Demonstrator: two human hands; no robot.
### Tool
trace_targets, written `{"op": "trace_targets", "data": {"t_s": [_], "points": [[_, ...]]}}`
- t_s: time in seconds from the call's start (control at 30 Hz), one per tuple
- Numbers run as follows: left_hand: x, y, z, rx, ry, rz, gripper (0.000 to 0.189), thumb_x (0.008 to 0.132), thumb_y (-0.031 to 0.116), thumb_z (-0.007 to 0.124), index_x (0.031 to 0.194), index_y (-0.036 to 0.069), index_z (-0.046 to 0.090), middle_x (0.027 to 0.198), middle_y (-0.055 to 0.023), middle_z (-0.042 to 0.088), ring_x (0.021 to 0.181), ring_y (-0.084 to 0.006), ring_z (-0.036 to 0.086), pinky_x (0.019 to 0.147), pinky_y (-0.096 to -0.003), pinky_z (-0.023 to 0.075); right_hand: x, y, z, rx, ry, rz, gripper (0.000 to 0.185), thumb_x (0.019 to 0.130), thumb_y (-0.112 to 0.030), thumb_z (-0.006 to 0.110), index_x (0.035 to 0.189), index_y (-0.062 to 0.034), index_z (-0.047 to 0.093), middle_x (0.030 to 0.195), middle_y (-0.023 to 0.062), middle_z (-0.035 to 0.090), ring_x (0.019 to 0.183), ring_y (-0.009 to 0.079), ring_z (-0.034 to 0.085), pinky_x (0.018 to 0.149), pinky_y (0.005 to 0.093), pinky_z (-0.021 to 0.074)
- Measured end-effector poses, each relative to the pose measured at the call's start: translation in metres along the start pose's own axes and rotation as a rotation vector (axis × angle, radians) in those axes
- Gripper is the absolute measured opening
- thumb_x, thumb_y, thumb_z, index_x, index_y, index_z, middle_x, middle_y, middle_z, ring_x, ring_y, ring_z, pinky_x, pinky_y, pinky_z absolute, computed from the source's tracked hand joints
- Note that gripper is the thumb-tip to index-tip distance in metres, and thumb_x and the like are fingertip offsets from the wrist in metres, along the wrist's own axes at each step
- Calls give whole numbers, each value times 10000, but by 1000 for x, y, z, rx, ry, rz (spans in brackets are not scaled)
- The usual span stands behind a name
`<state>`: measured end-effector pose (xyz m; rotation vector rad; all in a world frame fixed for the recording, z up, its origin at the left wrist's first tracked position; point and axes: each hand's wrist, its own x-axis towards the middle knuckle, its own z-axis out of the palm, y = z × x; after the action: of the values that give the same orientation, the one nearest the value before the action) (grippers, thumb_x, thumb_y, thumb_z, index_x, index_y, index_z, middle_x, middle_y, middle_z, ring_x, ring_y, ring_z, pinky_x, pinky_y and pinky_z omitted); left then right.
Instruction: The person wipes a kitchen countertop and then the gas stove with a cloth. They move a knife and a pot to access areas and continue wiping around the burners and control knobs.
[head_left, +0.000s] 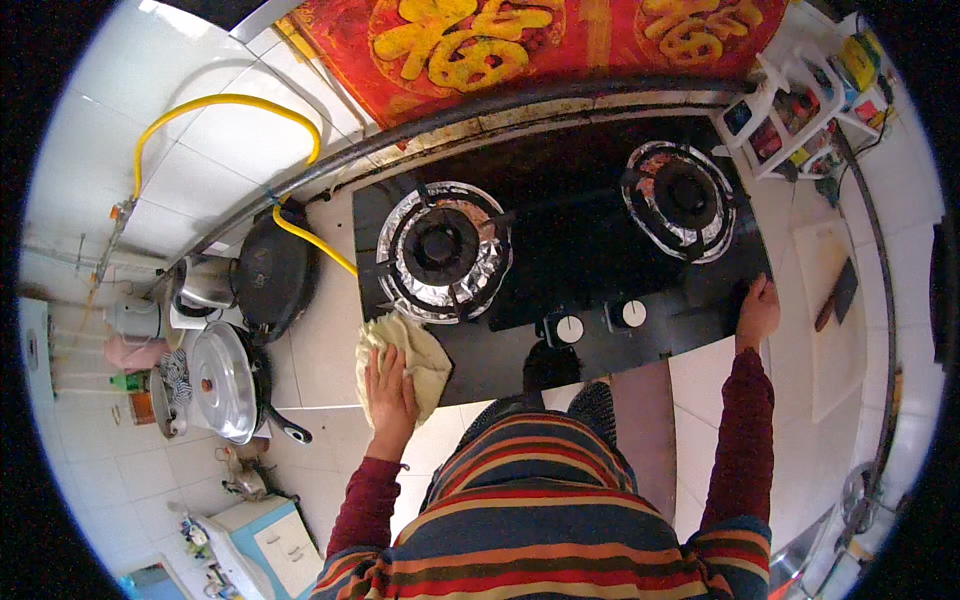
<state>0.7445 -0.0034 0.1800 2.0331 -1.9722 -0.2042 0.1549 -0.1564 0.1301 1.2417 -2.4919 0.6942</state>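
Observation:
My left hand (391, 390) presses a pale yellow cloth (420, 352) against the front left corner of a black glass gas cooktop (570, 225). The cloth bunches around the fingers and hangs over the corner. At the cooktop's right edge is my right hand (759, 307), its fingers curled; whether it grips the edge cannot be seen. Foil lines the left burner (442, 251), just behind the cloth, and the right burner (679, 201). Two white control knobs, the left knob (570, 328) and the right knob (634, 313), sit near the front edge.
Left of the cooktop stand a black pan (274, 277) and a lidded frying pan (225, 382), its handle pointing forward. A yellow gas hose (315, 244) runs to the cooktop's left side. Rightward lie a cutting board (832, 360) with a knife (838, 292) and a white rack (787, 120).

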Motion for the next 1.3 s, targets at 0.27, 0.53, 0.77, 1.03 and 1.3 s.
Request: {"op": "trace_targets", "data": {"t_s": [0.27, 0.53, 0.77, 1.03, 1.3], "points": [[77, -54, 11, -322, 188, -117, 351, 945, 62, 458, 1289, 7, 494, 1386, -199, 444, 1279, -363, 429, 1047, -387, 368, 0, -2, -4, 5, -32, 14, 449, 958, -423, 443, 774, -56, 624, 760, 188, 642, 665, 393, 602, 564, 505, 453], [152, -103, 17, -307, 144, 4, 370, 904, 6, 487, 1273, 5, 509, 1362, -192, 475, 1273, -347, 443, 1054, -374, 364, -1, 1, 2, 11, 29, -4, 419, 959, -404, 459, 751, -68, 600, 700, 177, 621, 596, 395, 575, 520, 496, 436], [215, -106, 14, -140, 110, 94, 319, 911, 42, 489, 1223, 1, 542, 1357, -195, 474, 1236, -387, 449, 1052, -406, 357, -3, 5, 6, -53, -5, 40, 403, 955, -397, 467, 726, -86, 581, 679, 162, 614, 590, 381, 579, 499, 492, 429], [306, -116, 29, 368, -26, 306, 417, 853, 21, 490, 1270, 14, 492, 1364, -196, 460, 1269, -454, 362, 1109, -472, 250, -3, 1, 3, -38, 44, 45, 396, 945, -386, 489, 706, -79, 566, 656, 153, 608, 564, 370, 571, 493, 479, 426], [287, -108, 24, 91, -1, 354, 422, 856, 4, 481, 1277, -3, 487, 1329, -228, 481, 1289, -431, 357, 1130, -463, 213, -4, -11, -8, 6, 65, -11, 393, 949, -363, 498, 706, -61, 564, 655, 177, 596, 560, 376, 561, 494, 480, 405]]}}
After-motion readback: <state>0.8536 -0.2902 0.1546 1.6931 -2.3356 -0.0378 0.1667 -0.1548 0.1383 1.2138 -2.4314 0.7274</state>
